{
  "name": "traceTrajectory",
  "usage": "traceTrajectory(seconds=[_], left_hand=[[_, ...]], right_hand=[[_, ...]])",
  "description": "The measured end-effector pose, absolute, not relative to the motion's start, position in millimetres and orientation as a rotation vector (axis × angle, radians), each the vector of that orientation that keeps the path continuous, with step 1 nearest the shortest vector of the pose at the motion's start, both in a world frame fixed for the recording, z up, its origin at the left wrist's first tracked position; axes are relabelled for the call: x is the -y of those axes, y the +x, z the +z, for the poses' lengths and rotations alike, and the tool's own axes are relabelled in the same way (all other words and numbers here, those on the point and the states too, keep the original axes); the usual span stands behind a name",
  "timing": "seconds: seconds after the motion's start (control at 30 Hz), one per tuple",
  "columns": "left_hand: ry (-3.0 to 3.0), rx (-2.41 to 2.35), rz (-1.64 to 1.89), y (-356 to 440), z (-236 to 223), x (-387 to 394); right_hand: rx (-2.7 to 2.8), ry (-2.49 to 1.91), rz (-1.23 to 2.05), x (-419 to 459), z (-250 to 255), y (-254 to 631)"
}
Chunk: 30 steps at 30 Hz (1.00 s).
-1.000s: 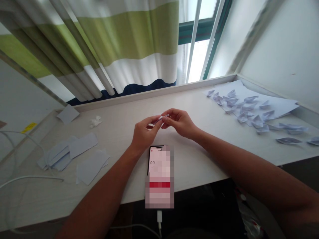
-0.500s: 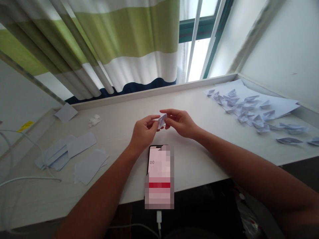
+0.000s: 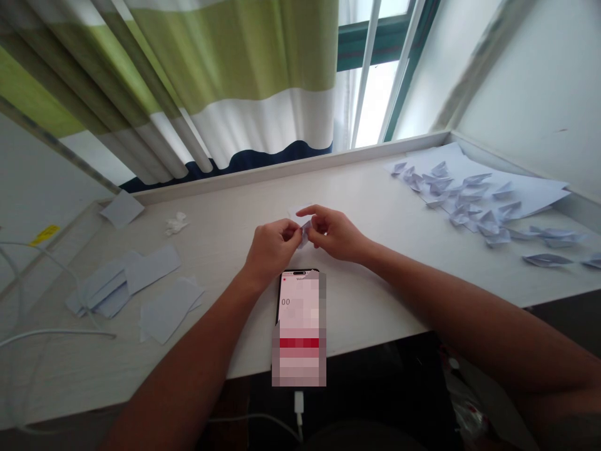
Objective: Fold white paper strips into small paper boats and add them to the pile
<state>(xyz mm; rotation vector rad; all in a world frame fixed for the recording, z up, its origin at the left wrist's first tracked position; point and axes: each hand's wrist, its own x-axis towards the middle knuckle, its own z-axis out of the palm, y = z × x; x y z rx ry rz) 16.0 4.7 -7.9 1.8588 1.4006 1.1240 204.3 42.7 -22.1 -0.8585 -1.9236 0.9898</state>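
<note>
Between my hands, over the middle of the white desk (image 3: pixel 244 213), is a small folded white paper (image 3: pixel 305 238), partly opened out, with a paler flap showing behind the fingers. My left hand (image 3: pixel 275 247) pinches its left side between thumb and fingertips. On the other side my right hand (image 3: pixel 335 233) grips the paper with thumb and bent fingers, its index finger stretched out above. Fingers hide much of the folds. Just below the hands lies a phone (image 3: pixel 300 313), its screen partly pixelated.
Several folded paper boats (image 3: pixel 469 194) lie at the right, some on large white sheets (image 3: pixel 530 181). Loose paper pieces (image 3: pixel 153 269) and a crumpled white scrap (image 3: pixel 176 223) sit at the left. Cables (image 3: pixel 56 338) cross the left side; a white plug (image 3: pixel 299 402) hangs below the phone.
The fingers have shifted on the paper; my left fingertips have closed in toward my right hand. A flap of the paper now shows spread behind them. The view has tilted slightly.
</note>
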Motion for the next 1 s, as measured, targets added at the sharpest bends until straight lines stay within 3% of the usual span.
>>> traceTrajectory(seconds=[0.37,0.73,1.0], left_hand=[[1.659,-1.265,1.226,18.6,-11.2,-11.3],[1.443,-1.2,1.14,21.4,-16.9,-14.1],[1.597,-1.251,1.146,25.7,13.1,-11.9]], right_hand=[[1.82,-0.876,1.091,-44.5,-24.9,200.0],[1.903,-1.03,0.991,-40.4,-21.2,199.7],[1.699,-1.07,1.088,-32.9,6.0,217.4]])
